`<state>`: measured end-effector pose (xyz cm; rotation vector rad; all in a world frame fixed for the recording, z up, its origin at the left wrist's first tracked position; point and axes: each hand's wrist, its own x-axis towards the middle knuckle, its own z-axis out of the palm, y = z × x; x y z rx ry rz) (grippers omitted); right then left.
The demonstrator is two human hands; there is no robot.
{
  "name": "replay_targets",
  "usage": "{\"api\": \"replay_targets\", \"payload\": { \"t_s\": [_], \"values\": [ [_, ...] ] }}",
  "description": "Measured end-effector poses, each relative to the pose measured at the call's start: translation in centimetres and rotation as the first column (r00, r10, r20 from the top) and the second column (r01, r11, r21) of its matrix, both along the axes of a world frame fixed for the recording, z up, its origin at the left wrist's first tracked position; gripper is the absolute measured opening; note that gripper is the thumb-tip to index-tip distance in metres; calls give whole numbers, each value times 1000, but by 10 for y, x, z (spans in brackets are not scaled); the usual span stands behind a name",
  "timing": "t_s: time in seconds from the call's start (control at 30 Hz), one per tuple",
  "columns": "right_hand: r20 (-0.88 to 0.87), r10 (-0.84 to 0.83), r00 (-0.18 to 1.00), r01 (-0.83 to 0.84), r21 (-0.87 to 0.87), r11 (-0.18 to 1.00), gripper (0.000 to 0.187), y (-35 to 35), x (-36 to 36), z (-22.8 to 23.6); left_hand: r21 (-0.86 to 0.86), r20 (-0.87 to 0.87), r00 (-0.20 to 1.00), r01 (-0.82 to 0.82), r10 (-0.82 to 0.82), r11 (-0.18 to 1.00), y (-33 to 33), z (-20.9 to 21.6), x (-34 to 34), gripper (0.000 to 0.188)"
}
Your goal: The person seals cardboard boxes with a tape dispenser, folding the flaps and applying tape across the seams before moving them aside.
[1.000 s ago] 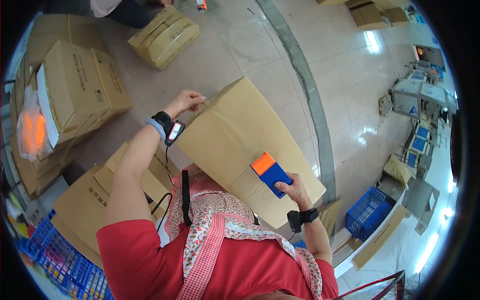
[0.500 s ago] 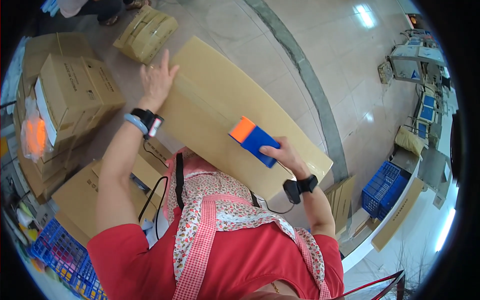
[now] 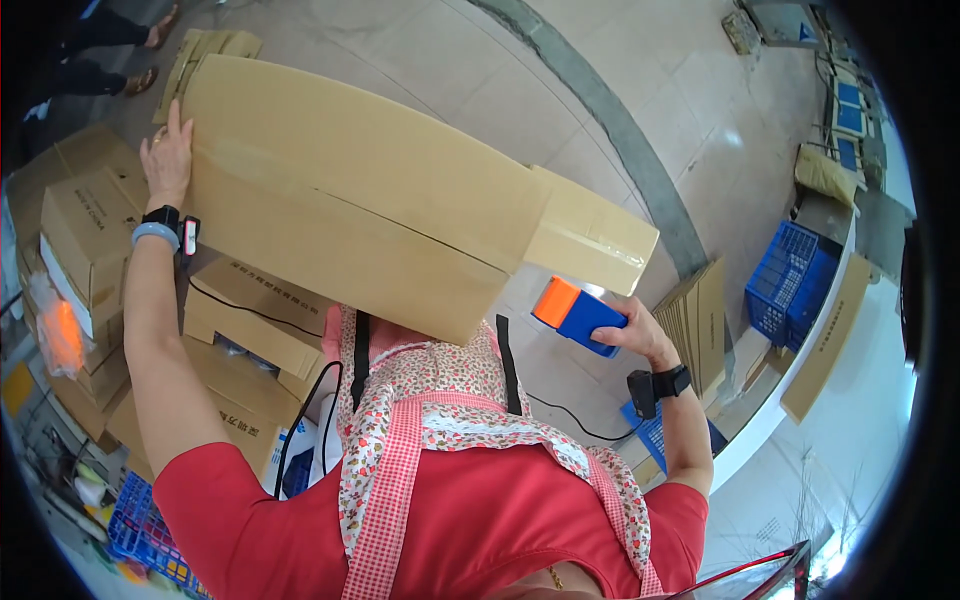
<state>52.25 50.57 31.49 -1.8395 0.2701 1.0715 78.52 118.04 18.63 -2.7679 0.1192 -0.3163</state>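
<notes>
A long brown cardboard box (image 3: 350, 170) lies across in front of me, with a seam along its upper face. My left hand (image 3: 168, 160) rests against the box's far left end, its fingers stretched out. Past the right end of the box, a smaller cardboard surface (image 3: 590, 240) shows, with shiny clear tape at its edge. I cannot tell whether it is a separate box. Just below it, my right hand (image 3: 637, 332) grips a blue and orange tape dispenser (image 3: 583, 316), whose orange end points left.
Stacked cartons (image 3: 92, 235) stand at left beside a bag with something orange (image 3: 65, 335). An open carton (image 3: 250, 350) is near my left side. At right are folded cardboard sheets (image 3: 697, 320) and blue crates (image 3: 785, 280). Another person's legs (image 3: 110, 60) show at far left.
My left hand and the long box have shifted left; the box now shows an open seam line. My right hand has moved the dispenser right and down, off the cardboard.
</notes>
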Motion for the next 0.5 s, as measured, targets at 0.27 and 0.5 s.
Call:
{"api": "replay_targets", "payload": {
  "t_s": [0.27, 0.5],
  "values": [
    [-45, 53, 998, -51, 37, 998, 39, -11, 2, -47, -36, -30, 997, 74, -75, 997, -106, 40, -24, 53],
    [93, 61, 994, -74, 145, 987, 38, -19, -9, -97, -666, -212, 562, 515, -799, 539, -372, 50, -143, 73]
  ]
}}
